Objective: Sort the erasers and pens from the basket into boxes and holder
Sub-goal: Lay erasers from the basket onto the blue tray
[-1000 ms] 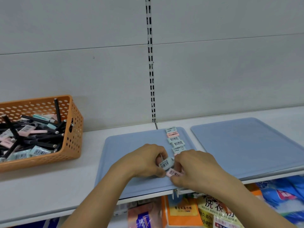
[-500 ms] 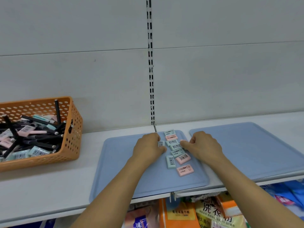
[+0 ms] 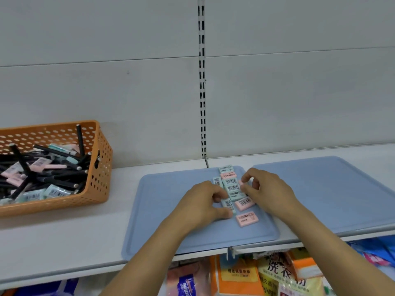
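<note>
We reach both forearms toward twelve o'clock; our left hand (image 3: 203,201) and right hand (image 3: 266,186) curl, fingertips facing.

Even, bright overhead light, no glare. Soft shadows under both hands (image 3: 203,201) on blue mat (image 3: 162,210) & right of orange basket (image 3: 102,167). Wide-angle bend at edges; shelf line curved. Slight motion blur on fingers; packets below shelf were soft.
</note>
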